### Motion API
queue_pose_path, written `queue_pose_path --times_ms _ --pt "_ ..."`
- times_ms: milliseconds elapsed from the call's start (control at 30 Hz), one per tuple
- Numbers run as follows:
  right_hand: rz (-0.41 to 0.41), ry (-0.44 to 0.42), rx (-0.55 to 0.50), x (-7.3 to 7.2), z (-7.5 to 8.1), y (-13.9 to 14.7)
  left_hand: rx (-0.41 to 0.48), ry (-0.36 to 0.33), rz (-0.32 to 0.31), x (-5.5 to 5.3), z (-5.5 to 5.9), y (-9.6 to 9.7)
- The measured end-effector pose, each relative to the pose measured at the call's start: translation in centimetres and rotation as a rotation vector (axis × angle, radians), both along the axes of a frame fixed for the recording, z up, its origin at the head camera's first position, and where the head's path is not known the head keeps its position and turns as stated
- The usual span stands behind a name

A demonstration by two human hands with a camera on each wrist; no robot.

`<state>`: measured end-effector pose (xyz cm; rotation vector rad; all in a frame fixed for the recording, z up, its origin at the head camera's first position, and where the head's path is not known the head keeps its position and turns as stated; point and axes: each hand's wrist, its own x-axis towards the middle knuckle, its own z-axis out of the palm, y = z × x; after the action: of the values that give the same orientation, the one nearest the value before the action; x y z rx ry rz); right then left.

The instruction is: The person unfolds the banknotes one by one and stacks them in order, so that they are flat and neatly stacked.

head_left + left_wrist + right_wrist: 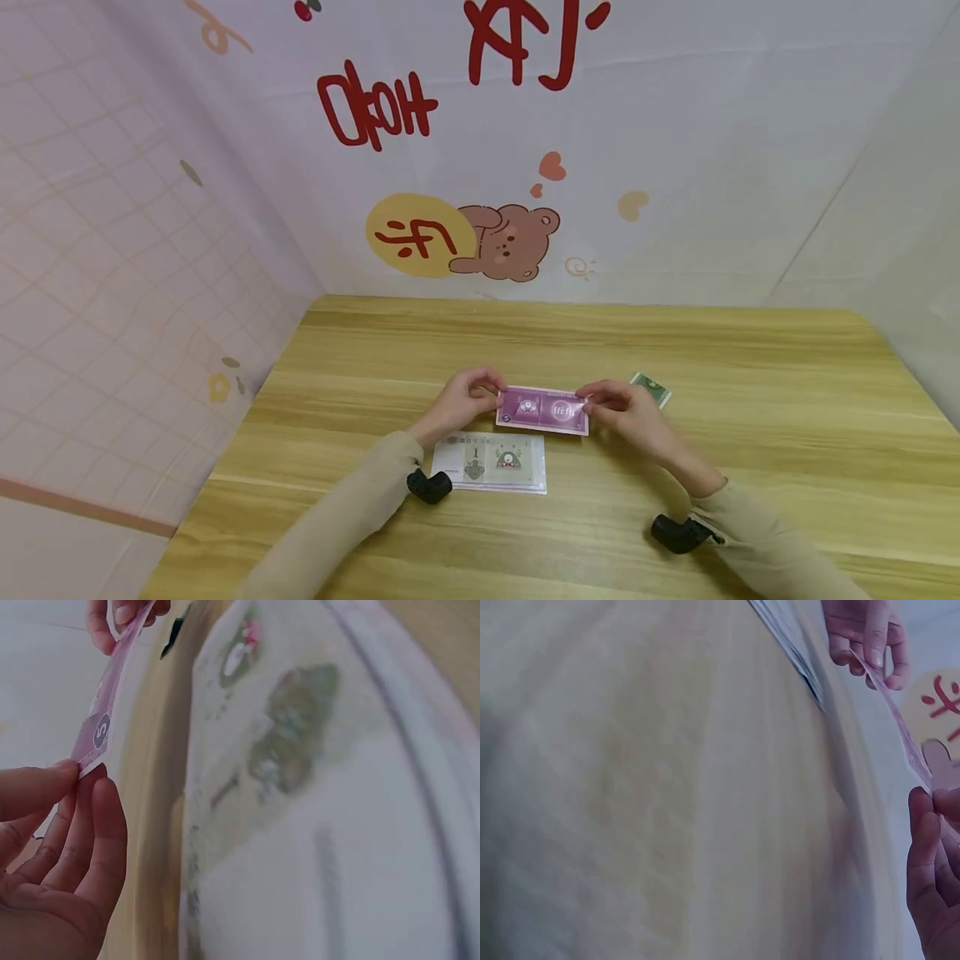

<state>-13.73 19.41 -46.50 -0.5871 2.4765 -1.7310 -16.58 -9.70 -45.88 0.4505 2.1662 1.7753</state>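
A purple play banknote (543,411) marked with a 5 is held up above the table by both hands. My left hand (459,406) pinches its left end between thumb and fingers. At the other end, my right hand (628,414) pinches the note the same way. In the left wrist view the purple note (111,705) appears nearly edge-on, stretched between the hands. Just below it on the table lies a pale grey-green banknote (506,460) marked with a 1, on top of other paper whose edges show. A green note (652,388) lies behind the right hand, partly hidden by it.
The wooden table (600,533) runs back to a white wall sheet (697,125) with red characters and a cartoon bear (517,242). Black wrist devices sit at the left sleeve (430,486) and the right sleeve (678,534).
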Motion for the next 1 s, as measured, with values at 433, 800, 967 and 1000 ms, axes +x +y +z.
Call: queue_pose_path --times_ms 433,800,967,1000 --pt "0.102 -0.05 0.079 0.8 -0.6 -2.5 -0.139 0.043 -0.091 1.3 0.4 -3.4" --pt "0.181 -0.035 0.07 1.9 -0.7 -5.0 -0.175 0.036 -0.191 2.0 0.1 -6.4" --pt "0.203 -0.023 0.109 2.4 -1.0 -5.8 -0.215 0.039 -0.229 2.8 0.2 -7.1" --pt "0.203 -0.02 0.117 2.4 -1.1 -6.0 -0.221 0.035 -0.233 2.9 0.3 -7.2"
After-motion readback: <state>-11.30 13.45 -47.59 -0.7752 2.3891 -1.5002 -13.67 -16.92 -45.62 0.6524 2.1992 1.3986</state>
